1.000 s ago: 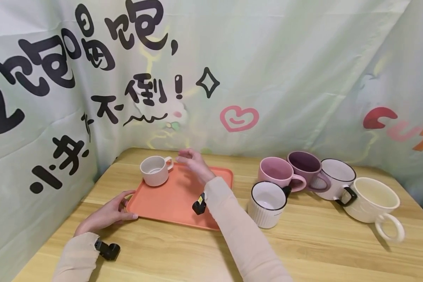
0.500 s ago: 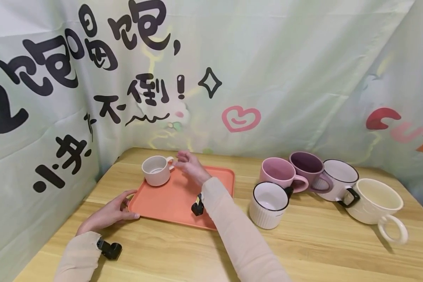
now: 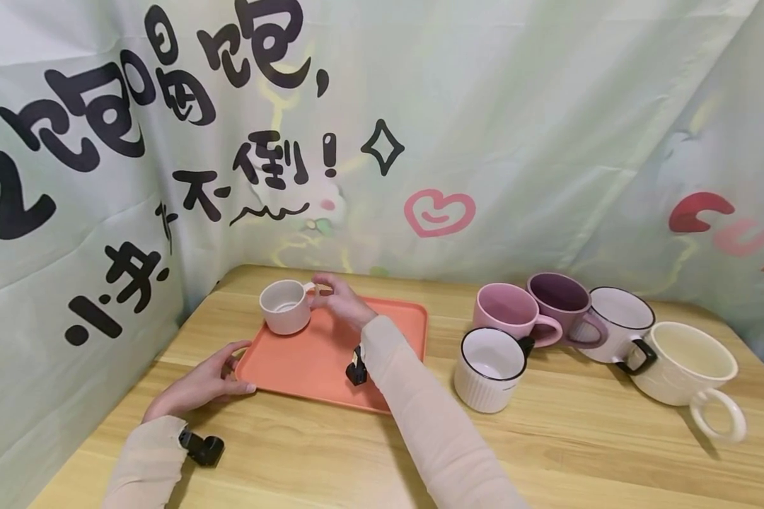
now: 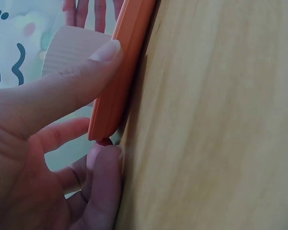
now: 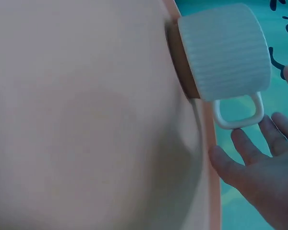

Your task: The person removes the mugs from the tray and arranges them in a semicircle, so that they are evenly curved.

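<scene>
A small white ribbed mug (image 3: 284, 307) stands upright at the far left of an orange tray (image 3: 331, 353). My right hand (image 3: 342, 302) is at the mug's handle. In the right wrist view its loosely spread fingers (image 5: 245, 146) reach the outside of the handle (image 5: 240, 123), and the thumb lies apart at the right edge. My left hand (image 3: 197, 385) holds the tray's near left corner. In the left wrist view the thumb (image 4: 81, 81) lies along the tray rim (image 4: 113, 105), with other fingers bent around the corner.
To the right of the tray, on the wooden table (image 3: 547, 452), stand a pink mug (image 3: 506, 311), a purple mug (image 3: 557, 300), two black-rimmed white mugs (image 3: 489, 382) and a cream mug (image 3: 681, 367). A printed cloth (image 3: 522, 127) hangs behind.
My right hand has moved left until its fingers meet the mug's handle. The left hand keeps its place at the tray corner. The view has shifted slightly.
</scene>
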Motion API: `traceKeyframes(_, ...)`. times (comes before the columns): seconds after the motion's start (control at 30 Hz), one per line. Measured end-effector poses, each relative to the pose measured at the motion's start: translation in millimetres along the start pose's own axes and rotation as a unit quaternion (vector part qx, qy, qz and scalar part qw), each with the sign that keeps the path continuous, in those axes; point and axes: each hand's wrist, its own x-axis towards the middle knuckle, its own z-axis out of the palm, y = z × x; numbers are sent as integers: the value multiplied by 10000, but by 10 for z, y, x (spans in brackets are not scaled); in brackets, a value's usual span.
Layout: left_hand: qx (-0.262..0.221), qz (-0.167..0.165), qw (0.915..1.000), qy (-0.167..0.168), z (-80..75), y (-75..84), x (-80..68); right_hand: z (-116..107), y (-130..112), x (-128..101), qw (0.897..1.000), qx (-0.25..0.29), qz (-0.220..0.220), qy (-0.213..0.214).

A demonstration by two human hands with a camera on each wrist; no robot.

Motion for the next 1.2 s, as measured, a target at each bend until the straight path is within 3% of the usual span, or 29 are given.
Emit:
traceKeyframes(0.17,12,0,10000,-6,4,-1,2,-1,-24,-15,9990,-370,157,188)
traceKeyframes(0.4,13,-29,10000,-22,14,0,1,58,38,-60,9979,100,609,-187)
traceKeyframes(0.9,93,-23,9999,-31,27,23,20,26,63,-304,9992,343,-183,22)
traceKeyframes(1.2,99,57,9999,-5,0,-5,-4,-60,-119,-469,9951,873,-385,244)
